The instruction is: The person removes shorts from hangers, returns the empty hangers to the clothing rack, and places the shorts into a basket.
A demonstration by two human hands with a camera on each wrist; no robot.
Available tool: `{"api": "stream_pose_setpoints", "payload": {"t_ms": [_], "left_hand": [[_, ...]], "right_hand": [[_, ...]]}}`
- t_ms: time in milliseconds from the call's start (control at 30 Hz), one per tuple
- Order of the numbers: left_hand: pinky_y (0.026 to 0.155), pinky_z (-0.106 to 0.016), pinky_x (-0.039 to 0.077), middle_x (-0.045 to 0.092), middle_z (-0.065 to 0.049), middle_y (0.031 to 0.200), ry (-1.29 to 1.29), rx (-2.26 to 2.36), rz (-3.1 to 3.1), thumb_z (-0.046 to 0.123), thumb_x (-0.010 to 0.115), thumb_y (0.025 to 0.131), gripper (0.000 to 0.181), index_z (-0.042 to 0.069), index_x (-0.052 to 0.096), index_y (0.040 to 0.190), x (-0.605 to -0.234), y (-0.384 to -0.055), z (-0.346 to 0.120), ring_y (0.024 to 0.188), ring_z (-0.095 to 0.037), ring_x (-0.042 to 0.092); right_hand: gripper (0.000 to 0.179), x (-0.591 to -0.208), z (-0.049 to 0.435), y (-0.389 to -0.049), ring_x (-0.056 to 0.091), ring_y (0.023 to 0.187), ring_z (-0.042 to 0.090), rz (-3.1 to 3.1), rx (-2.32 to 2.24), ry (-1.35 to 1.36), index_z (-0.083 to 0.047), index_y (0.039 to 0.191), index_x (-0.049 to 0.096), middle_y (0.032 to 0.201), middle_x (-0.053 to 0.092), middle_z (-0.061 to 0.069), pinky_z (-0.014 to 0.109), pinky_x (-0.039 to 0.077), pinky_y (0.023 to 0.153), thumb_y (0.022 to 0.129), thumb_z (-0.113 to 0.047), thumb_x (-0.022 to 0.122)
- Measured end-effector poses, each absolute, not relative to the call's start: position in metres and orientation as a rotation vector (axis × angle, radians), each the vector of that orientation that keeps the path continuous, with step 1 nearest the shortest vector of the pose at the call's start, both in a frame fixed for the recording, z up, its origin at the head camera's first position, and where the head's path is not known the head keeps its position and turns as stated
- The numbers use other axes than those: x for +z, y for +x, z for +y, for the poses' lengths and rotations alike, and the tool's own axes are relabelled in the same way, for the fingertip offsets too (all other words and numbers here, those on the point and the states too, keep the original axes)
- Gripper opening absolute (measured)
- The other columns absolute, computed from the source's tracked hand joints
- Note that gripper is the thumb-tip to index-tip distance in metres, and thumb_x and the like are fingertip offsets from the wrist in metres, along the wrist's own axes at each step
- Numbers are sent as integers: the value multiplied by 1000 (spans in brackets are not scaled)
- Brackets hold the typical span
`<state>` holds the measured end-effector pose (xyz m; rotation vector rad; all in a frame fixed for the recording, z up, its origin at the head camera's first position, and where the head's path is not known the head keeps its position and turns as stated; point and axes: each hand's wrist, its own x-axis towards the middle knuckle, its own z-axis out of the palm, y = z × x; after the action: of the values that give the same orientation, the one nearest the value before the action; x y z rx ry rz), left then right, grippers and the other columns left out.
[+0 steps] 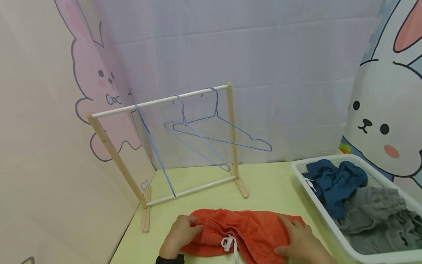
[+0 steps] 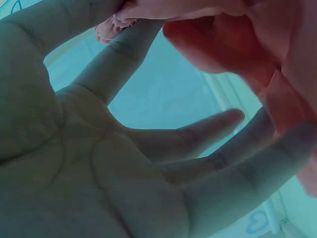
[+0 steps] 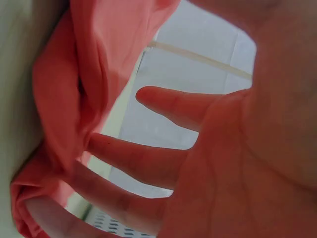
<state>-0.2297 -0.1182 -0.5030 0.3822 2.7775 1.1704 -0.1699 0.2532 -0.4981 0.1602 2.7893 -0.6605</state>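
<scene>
Orange-red shorts (image 1: pixel 260 229) with a white drawstring (image 1: pixel 229 242) tied in a bow lie bunched on the table before me. At their left end, my left hand (image 1: pixel 182 234) pinches the cloth edge between thumb and index finger; in the left wrist view the other fingers of this hand (image 2: pixel 124 158) spread out beside the hanging fabric (image 2: pixel 233 49). My right hand (image 1: pixel 303 242) rests at the other end with its fingers apart. The right wrist view shows fairly straight fingers (image 3: pixel 148 158) touching the folded fabric (image 3: pixel 99 64).
Behind the shorts stands a wooden rack (image 1: pixel 232 132) with a white top rod (image 1: pixel 158 101). Several blue wire hangers (image 1: pixel 244 130) hang from it. On the right, a white basket (image 1: pixel 316 216) contains a dark blue garment (image 1: pixel 339 183) and grey clothes (image 1: pixel 376 220). A wall borders the left.
</scene>
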Motion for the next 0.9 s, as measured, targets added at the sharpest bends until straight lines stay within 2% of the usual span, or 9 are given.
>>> {"api": "stream_pose_setpoints", "payload": {"t_ms": [100,333,533,767,900], "left_hand": [[53,-29,26,30,7,61,394,1205,2710,20,74,93,44,17,40,64,-509,-232,-117,57,-13,32],[55,-29,27,32,6,63,444,1236,2645,20,73,91,42,17,40,64,-514,-236,-105,59,-14,33],[54,-27,29,38,7,60,538,1234,2605,20,73,90,39,16,46,63,-517,-238,-78,56,-12,37],[52,-27,27,37,8,59,579,1243,2556,16,72,89,38,17,46,62,-520,-240,-37,54,-11,36],[51,-27,26,33,9,59,583,1273,2546,11,72,86,37,18,44,62,-523,-242,-14,53,-10,34]], "right_hand": [[107,-499,250,-169,50,115,53,2819,-668,107,-4,152,46,134,56,28,71,45,90,68,-53,92],[90,-499,240,-170,54,119,50,2830,-719,2,-7,150,49,133,58,25,71,44,95,75,-32,92],[87,-497,232,-170,57,125,42,2779,-804,-10,-9,150,50,137,63,15,69,43,101,76,-27,91],[82,-498,234,-168,59,123,30,2781,-1001,-153,-10,149,51,139,62,7,63,47,102,75,-6,86],[81,-498,235,-166,59,125,30,2799,-1079,-333,-8,150,49,141,60,8,59,50,100,78,-9,87]]}}
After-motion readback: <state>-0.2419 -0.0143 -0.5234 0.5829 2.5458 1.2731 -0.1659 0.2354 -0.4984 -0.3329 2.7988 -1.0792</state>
